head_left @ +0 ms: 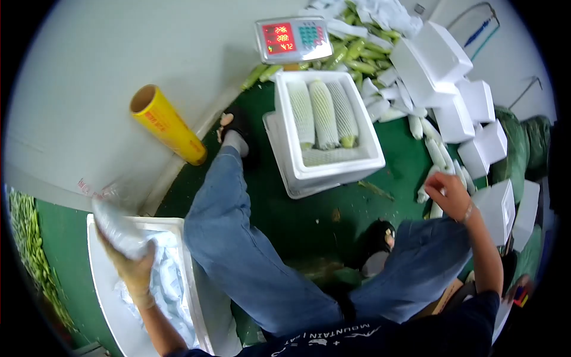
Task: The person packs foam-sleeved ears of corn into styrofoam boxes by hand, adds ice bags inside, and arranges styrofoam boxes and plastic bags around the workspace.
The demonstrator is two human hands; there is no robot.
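Observation:
My left hand (134, 271) is closed around a clear, shiny ice pack (116, 229), slightly blurred, above a white foam box (180, 229). Inside that box lie several similar ice packs (169, 276). My right hand (451, 195) hovers by my knee with its fingers curled in and nothing visible in them. Close to it on the floor are several long vegetables in white foam netting (436, 153). Between my feet, another foam box (330, 169) holds pale green long vegetables in netting (324, 113), laid side by side.
A digital scale display (293, 39) with lit red numbers stands behind the middle box. A yellow cardboard tube (168, 125) leans near the wall. Loose green vegetables (357, 56) are heaped at the back. Stacked foam boxes (431, 65) and green sacks (508, 143) line the right side.

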